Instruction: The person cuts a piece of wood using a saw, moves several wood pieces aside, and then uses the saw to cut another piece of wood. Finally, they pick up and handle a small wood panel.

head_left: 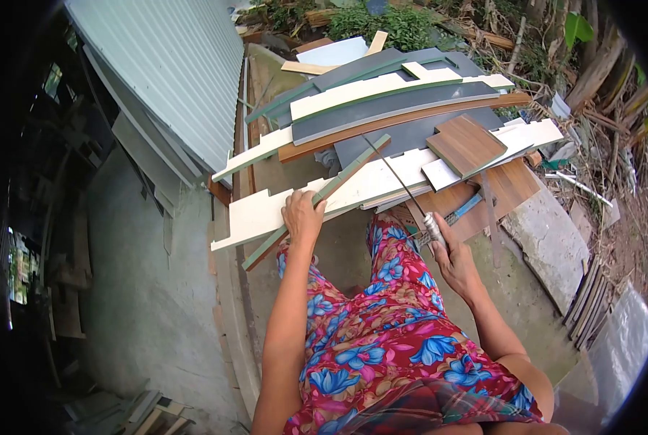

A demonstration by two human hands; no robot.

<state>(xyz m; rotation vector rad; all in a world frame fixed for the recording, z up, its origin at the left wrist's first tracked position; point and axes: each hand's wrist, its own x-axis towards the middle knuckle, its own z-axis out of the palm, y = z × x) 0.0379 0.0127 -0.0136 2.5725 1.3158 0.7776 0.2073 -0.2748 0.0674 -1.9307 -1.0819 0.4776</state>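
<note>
My left hand (303,216) is closed over a narrow strip of board (353,170) with green edges and a brown face. The strip lies slantwise across a long white board (255,217) with notched edges. In my right hand (451,254) is a long, thin, dark tool (405,187) with a handle wrapped in something silvery; whether it is a file or a narrow blade I cannot tell. Its far end reaches up near the strip's upper end. Just beyond my right hand, a blue-handled tool (463,209) rests on a brown wood-grain board (516,190).
Stacked grey panels (403,116) and a small brown board (467,145) lie ahead. A corrugated metal wall (161,72) rises at the left. To the right are a concrete slab (545,239), several dark strips (588,301) and clear plastic sheeting (621,355).
</note>
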